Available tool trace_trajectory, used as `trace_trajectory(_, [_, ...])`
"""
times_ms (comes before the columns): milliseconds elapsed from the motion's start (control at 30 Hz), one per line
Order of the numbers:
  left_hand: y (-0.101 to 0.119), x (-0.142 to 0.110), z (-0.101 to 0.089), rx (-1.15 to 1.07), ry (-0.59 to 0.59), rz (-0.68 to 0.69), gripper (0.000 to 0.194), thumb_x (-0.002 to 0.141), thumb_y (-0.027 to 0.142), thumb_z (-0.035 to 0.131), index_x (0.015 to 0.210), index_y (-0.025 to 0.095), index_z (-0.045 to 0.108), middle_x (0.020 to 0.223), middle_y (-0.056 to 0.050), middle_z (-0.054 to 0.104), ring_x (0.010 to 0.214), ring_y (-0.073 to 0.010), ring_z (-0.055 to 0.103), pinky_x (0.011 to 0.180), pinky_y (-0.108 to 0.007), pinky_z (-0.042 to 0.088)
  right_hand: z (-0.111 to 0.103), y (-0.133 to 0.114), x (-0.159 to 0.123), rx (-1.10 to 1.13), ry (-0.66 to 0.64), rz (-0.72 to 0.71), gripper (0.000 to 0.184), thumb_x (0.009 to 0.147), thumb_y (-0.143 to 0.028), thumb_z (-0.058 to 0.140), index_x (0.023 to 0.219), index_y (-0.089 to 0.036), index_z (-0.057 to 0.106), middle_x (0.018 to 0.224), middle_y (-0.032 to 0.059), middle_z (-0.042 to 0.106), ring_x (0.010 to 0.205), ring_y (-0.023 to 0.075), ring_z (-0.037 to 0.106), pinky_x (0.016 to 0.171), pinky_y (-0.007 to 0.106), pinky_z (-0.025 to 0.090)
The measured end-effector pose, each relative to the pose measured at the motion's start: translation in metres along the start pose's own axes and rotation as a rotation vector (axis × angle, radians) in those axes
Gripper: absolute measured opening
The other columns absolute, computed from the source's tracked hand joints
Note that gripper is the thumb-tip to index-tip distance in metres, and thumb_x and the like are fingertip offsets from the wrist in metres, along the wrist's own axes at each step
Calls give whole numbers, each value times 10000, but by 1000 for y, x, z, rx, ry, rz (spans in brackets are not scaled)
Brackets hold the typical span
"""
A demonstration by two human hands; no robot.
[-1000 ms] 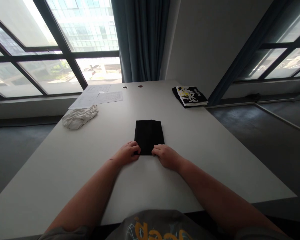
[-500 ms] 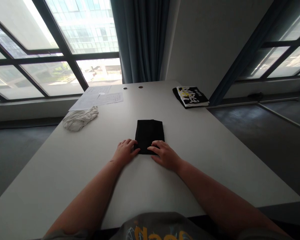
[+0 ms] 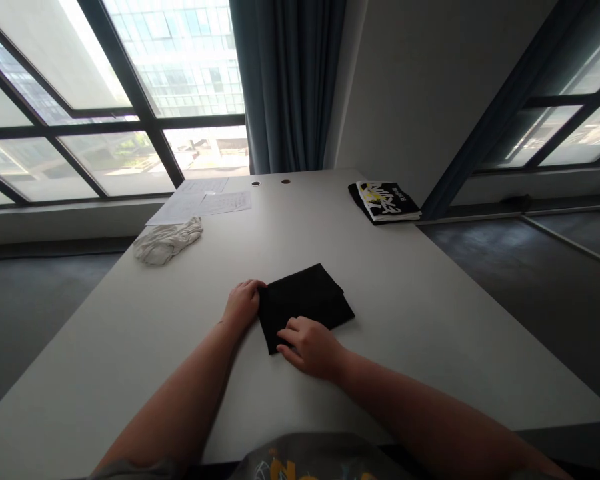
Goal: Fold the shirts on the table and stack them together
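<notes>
A black cloth (image 3: 307,301) folded into a small rectangle lies on the white table (image 3: 405,313), turned at an angle with its long side running up to the right. My left hand (image 3: 241,305) touches its left edge with the fingers curled against the fabric. Lying on the near corner of the cloth is my right hand (image 3: 310,345), fingers bent and pressing down on it.
A crumpled white cloth (image 3: 166,241) lies at the table's left side, with paper sheets (image 3: 200,204) behind it. A folded black garment with a yellow and white print (image 3: 384,201) sits at the far right. Windows and a blue curtain (image 3: 285,80) stand behind the table.
The black cloth has been turned clockwise from straight to slanted and drawn nearer. My right hand moved back onto its near corner; my left hand stayed at its left edge.
</notes>
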State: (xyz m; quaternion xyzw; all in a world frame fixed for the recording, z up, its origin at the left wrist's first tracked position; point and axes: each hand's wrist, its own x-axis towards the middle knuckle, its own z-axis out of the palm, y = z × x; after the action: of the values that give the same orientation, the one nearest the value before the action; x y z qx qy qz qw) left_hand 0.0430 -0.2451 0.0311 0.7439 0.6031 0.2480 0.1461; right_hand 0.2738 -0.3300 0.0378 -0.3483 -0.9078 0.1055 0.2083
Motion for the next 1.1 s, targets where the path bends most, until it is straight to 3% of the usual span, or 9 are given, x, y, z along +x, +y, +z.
trace_trajectory(100, [2,-2,0,6,-4,27,212,939,254,526,1063,266,698,1134,-45,756,1145,-262,658,1073,-462,492,-1,12,4,-9,130,21,196,987,-321,640,1093,-207,758,1059,106,692,997,247,607,937,406,514])
trace_trajectory(200, [3,-3,2,57,-17,25,204,941,372,589,1096,264,667,1156,-61,733,1155,-291,643,1054,-494,489,-3,62,5,-114,295,270,329,976,-321,627,1271,-210,720,1303,164,644,1242,335,551,1068,527,469])
trace_trajectory(300, [3,-2,4,73,-39,26,197,945,382,592,1090,262,652,1146,-65,726,1124,-282,652,1026,-472,498,3,118,0,-154,280,467,529,974,-432,609,1454,-208,609,1464,192,569,1458,404,402,1163,643,374])
trace_trajectory(400, [5,-1,0,154,-17,25,131,959,354,560,987,253,638,1024,-60,731,1021,-258,673,944,-418,515,13,145,-5,-128,192,552,647,1004,-495,549,1568,-184,482,1577,207,494,1559,413,278,1210,684,290])
trace_trajectory(533, [12,-6,-10,344,55,29,271,981,436,544,807,237,601,859,-62,697,890,-251,674,860,-402,506,18,134,-1,-1,58,421,704,1018,-425,532,1647,-168,347,1639,203,416,1557,346,340,1260,626,269])
trace_trajectory(633, [21,-15,-11,364,64,70,314,980,527,555,903,237,649,943,-78,705,920,-260,679,865,-400,501,16,115,5,116,21,302,735,990,-382,587,1652,-175,345,1620,187,448,1522,316,415,1273,580,299])
trace_trajectory(833, [37,-26,7,305,-136,86,312,981,528,561,1060,241,654,1022,-98,707,975,-283,694,878,-404,514,11,87,13,333,2,281,708,888,-253,692,1572,-231,511,1516,102,591,1467,332,489,1219,526,434])
trace_trajectory(1000, [37,-20,9,259,-191,105,175,987,405,557,1029,251,628,1095,-89,704,1068,-286,686,925,-405,521,8,81,15,592,75,213,655,872,-185,608,1521,-257,558,1503,68,613,1402,260,572,1229,475,428])
trace_trajectory(1100, [39,-18,3,136,-217,104,173,1004,410,528,1044,268,618,1086,-65,725,1045,-267,696,891,-382,525,7,81,15,712,196,266,682,881,-206,610,1546,-258,467,1544,108,561,1434,254,531,1178,473,470])
